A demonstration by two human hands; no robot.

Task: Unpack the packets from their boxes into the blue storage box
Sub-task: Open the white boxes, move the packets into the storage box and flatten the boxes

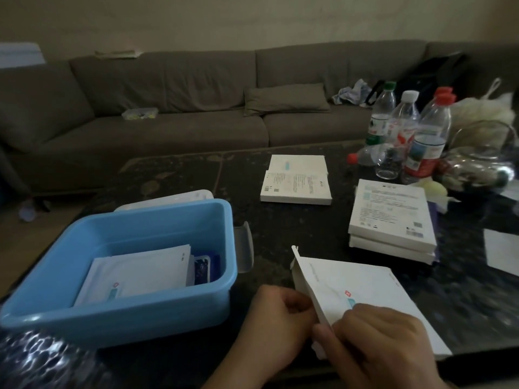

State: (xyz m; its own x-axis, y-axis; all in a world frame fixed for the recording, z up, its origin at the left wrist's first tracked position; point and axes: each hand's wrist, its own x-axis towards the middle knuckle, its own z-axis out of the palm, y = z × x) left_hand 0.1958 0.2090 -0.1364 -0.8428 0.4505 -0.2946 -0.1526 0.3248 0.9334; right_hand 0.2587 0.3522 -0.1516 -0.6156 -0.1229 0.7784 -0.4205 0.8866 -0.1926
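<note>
Near the surface's (280,234) front edge, both hands grip a white box (365,290): left hand (276,318) curled at its open end, right hand (373,341) pinching its near corner. The blue storage box (118,313), packets (140,273) inside, sits just left.

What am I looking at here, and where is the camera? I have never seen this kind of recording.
There is no machine here. The single picture comes from a camera worn on a person's head, looking forward and down at a dark table in front of a sofa. The left hand and right hand both grip a white box at its near end. To the left sits the blue storage box, already holding white packets. Farther back lies another white box, and to the right is a stack of boxes. Several plastic bottles stand behind that stack.
</note>
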